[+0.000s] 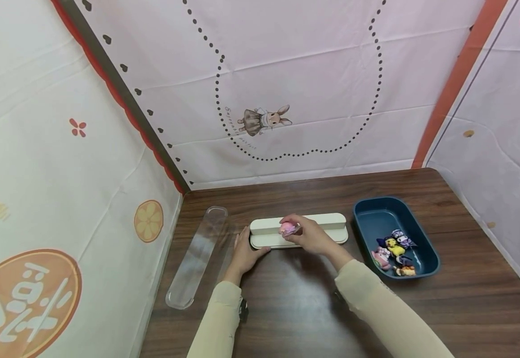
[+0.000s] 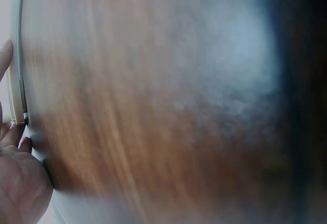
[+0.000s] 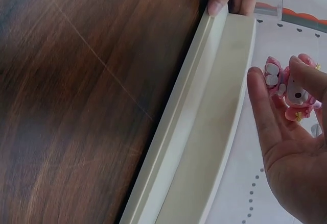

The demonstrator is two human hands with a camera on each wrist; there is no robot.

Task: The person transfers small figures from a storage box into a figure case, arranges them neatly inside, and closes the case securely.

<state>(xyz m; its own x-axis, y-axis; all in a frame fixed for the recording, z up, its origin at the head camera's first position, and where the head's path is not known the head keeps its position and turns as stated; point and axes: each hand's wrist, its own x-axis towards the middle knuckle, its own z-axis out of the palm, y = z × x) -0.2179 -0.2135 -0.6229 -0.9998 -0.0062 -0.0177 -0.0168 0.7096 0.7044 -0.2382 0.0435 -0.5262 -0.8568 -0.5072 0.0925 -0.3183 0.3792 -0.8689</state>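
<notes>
A long cream-white stepped display stand [image 1: 331, 220] lies lengthwise on the brown wooden table. My left hand [image 1: 244, 254] grips its left end, thumb along the front edge and the other fingers round the end. Over the middle of the stand, my right hand [image 1: 312, 238] pinches a small pink figurine [image 1: 288, 228] between thumb and fingers. Seen in the right wrist view, the figurine [image 3: 295, 92] has a white face and small yellow bits, and its white-soled feet point away from the palm. Only the blurred edge of the stand shows in the left wrist view.
To the right stands a dark blue tray [image 1: 373, 211] with several small coloured figurines [image 1: 394, 247] gathered in its near part. A long transparent cover [image 1: 196, 261] lies on the table to the left. Patterned cloth walls [image 1: 296, 74] enclose the back and both sides.
</notes>
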